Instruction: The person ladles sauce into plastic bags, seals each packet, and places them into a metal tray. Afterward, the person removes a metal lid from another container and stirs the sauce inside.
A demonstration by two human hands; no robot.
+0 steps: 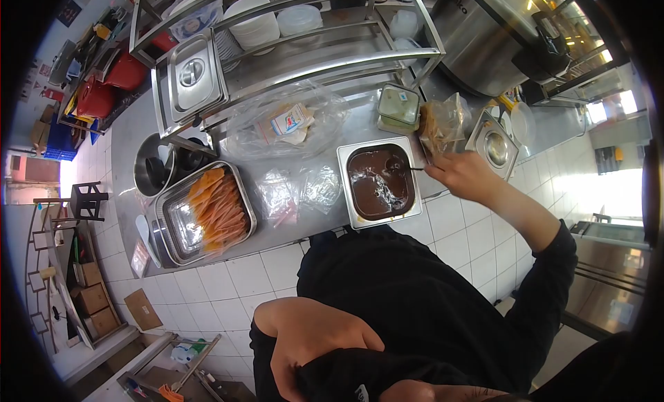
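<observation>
My right hand is closed round the thin handle of a spoon or ladle, at the right rim of a square steel pan. The utensil's other end dips into glossy dark brown sauce, so its shape is hidden. My left hand is held against the front of my dark clothes, far from the counter; its fingers are mostly hidden. Left of the sauce pan, a steel tray holds several orange-pink, skewer-like strips.
Clear plastic bags lie between tray and pan. Behind them are a larger bag, a lidded green container and a steel shelf. A steel lid and a large cooker stand right. Dark bowls are at left.
</observation>
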